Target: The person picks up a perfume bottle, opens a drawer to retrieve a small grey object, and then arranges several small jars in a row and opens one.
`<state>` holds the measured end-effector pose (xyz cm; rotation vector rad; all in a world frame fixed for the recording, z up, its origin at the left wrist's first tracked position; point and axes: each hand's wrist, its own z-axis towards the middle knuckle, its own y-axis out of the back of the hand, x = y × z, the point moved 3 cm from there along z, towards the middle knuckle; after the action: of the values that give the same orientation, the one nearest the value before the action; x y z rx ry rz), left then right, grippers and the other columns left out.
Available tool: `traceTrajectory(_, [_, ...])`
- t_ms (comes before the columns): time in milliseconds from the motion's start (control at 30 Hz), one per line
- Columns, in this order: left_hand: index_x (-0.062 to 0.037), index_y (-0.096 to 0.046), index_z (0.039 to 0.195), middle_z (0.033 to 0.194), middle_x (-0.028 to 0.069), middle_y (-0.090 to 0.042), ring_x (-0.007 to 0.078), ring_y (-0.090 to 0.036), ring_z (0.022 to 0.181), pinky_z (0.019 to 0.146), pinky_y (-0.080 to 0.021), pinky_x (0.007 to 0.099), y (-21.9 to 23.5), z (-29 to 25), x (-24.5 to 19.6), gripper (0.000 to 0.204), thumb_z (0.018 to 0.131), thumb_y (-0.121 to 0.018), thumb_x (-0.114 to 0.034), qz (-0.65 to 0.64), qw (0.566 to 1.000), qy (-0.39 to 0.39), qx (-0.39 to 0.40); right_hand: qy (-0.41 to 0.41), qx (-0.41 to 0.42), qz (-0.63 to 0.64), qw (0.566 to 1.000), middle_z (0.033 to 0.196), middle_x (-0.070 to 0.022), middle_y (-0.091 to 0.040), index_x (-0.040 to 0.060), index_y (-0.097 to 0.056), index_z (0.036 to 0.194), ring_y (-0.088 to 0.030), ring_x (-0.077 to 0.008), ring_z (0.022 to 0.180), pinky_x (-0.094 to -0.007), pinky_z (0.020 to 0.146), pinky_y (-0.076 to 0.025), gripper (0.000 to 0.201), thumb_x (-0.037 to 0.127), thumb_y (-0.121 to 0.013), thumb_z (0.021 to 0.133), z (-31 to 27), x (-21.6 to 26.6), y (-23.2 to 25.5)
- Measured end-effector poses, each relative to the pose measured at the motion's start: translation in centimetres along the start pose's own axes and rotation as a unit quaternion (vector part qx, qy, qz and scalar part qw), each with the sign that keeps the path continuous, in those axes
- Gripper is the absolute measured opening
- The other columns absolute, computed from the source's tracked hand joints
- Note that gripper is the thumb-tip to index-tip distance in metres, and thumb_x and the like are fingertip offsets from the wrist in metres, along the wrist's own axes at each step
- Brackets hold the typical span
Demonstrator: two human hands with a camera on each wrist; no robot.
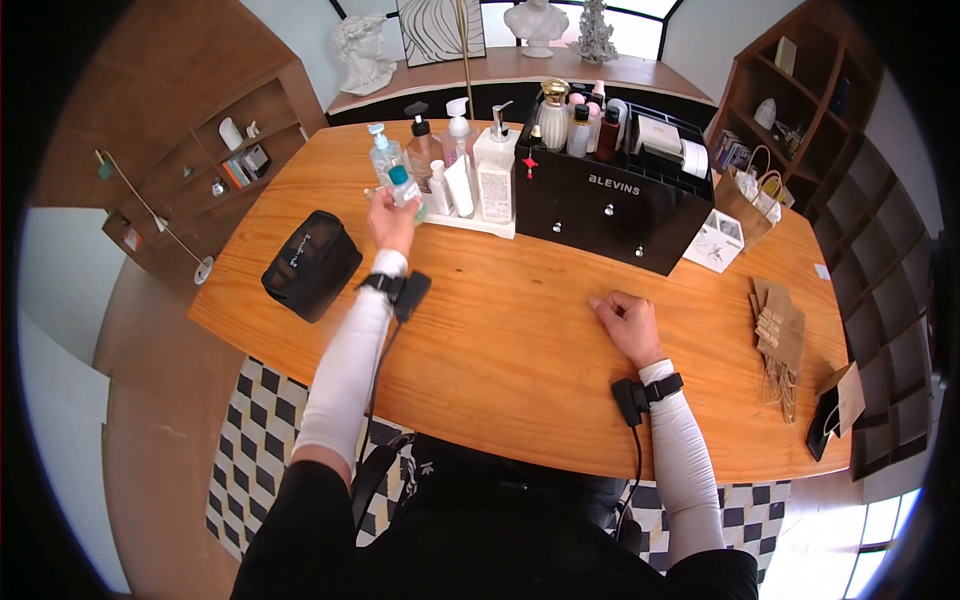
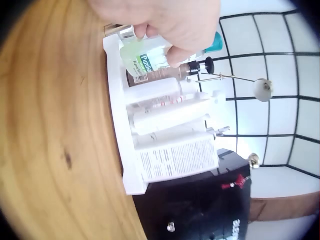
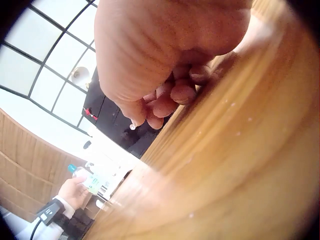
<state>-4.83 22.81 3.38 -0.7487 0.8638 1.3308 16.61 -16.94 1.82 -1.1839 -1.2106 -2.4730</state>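
At the left end of the tray (image 1: 478,227) — left hand (image 1: 391,222) pinches green bottle (image 1: 404,187); right hand (image 1: 631,326), loosely curled, holds nothing.

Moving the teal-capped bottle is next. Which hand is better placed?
Left, I'd judge: the left hand grips the teal-capped bottle at the white tray; the right hand, holding nothing, is farther off.

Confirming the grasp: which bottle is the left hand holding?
The greenish bottle with the teal cap, pinched by the left hand; the black-pump bottle stands ungripped.
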Motion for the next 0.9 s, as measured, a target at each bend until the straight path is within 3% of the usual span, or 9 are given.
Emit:
traceTrajectory(167, [0.0,-0.066,0.105,0.094,0.0079,-0.071,0.0148,-0.065,0.082,0.073,-0.053,0.0297,-2.5,4.0,2.1,0.034,0.077,-0.084,-0.006,0.141,0.99,0.019,-0.001,-0.017,-0.007,-0.011,1.0,0.059,-0.015,-0.059,-0.0004,-0.067,0.074,-0.058,-0.0306,0.052,-0.0383,0.055,-0.047,0.031,0.026,-0.075,0.09,-0.3,0.3,0.7])
traceTrajectory(400, [0.0033,-0.064,0.106,0.096,0.0108,-0.071,0.0194,-0.068,0.091,0.083,-0.054,0.0297,-4.9,4.1,8.2,0.029,0.078,-0.066,0.001,0.011,0.996,0.039,0.081,-0.015,0.002,0.019,1.0,0.059,-0.013,-0.061,0.0002,-0.07,0.078,-0.057,-0.0274,0.051,-0.0365,0.055,-0.047,0.028,0.024,-0.075,0.091,0.0,0.1,0.6])
traceTrajectory(467, [0.0032,-0.065,0.105,0.092,0.0107,-0.07,0.0228,-0.069,0.086,0.082,-0.055,0.0319,-4.0,3.5,6.8,0.028,0.077,-0.064,0.002,0.024,0.998,-0.014,0.063,-0.018,0.006,0.027,0.999,0.059,-0.0127,-0.061,0.0001,-0.07,0.078,-0.056,-0.0259,0.05,-0.0359,0.054,-0.047,0.027,0.023,-0.075,0.091,0.0,-0.1,0.5])
traceTrajectory(533, [0.0034,-0.061,0.114,0.104,0.0174,-0.068,0.0309,-0.066,0.1,0.096,-0.051,0.0395,-2.7,1.9,1.5,0.038,0.076,-0.067,0.001,0.218,0.975,-0.029,0.031,-0.006,-0.005,0.049,0.999,0.059,-0.0128,-0.061,-0.0003,-0.07,0.078,-0.056,-0.0238,0.05,-0.0349,0.054,-0.046,0.025,0.021,-0.075,0.091,0.1,-0.3,0.3])
traceTrajectory(567, [0.0034,-0.061,0.114,0.104,0.0174,-0.068,0.0309,-0.066,0.1,0.096,-0.051,0.0395,-2.1,2.2,0.8,0.038,0.076,-0.067,0.001,0.22,0.974,-0.027,0.033,-0.008,-0.004,0.05,0.999,0.059,-0.0128,-0.061,-0.0003,-0.07,0.078,-0.056,-0.0238,0.05,-0.0349,0.054,-0.046,0.025,0.021,-0.075,0.091,0.1,-0.2,0.4])
traceTrajectory(633, [0.0065,-0.054,0.126,0.12,0.0262,-0.06,0.0398,-0.057,0.114,0.108,-0.042,0.0462,-0.1,3.4,-0.6,0.057,0.075,-0.074,-0.007,0.33,0.915,-0.191,-0.132,-0.019,0.004,0.036,0.999,0.06,-0.0128,-0.061,-0.0003,-0.07,0.079,-0.056,-0.0233,0.05,-0.0348,0.054,-0.046,0.025,0.021,-0.075,0.091,0.1,0.0,0.6])
traceTrajectory(733, [0.0111,-0.044,0.134,0.132,0.0308,-0.05,0.0442,-0.048,0.123,0.113,-0.035,0.0494,1.9,5.6,2.3,0.075,0.073,-0.08,-0.013,0.312,0.93,-0.093,-0.17,-0.042,0.015,0.031,0.998,0.06,-0.0125,-0.062,-0.0002,-0.07,0.079,-0.056,-0.0236,0.05,-0.0345,0.054,-0.046,0.026,0.022,-0.075,0.091,0.2,-0.7,0.2])
traceTrajectory(867, [0.0159,-0.031,0.145,0.147,0.0341,-0.04,0.0439,-0.041,0.139,0.118,-0.032,0.046,2.4,5.5,6.1,0.105,0.066,-0.09,-0.021,0.275,0.959,0.028,-0.069,-0.039,0.004,0.018,0.999,0.061,-0.0126,-0.062,-0.0001,-0.07,0.079,-0.056,-0.0238,0.051,-0.0345,0.054,-0.046,0.027,0.023,-0.075,0.091,0.3,-0.3,0.6])
traceTrajectory(900, [0.0159,-0.028,0.147,0.14,0.0342,-0.05,0.0461,-0.048,0.133,0.114,-0.038,0.0471,2.2,6.4,10.3,0.106,0.067,-0.088,-0.019,0.326,0.937,-0.001,-0.125,-0.038,0.004,0.016,0.999,0.061,-0.0125,-0.062,-0.0001,-0.07,0.078,-0.056,-0.0238,0.051,-0.0345,0.054,-0.046,0.027,0.023,-0.074,0.091,0.3,-0.1,0.6])
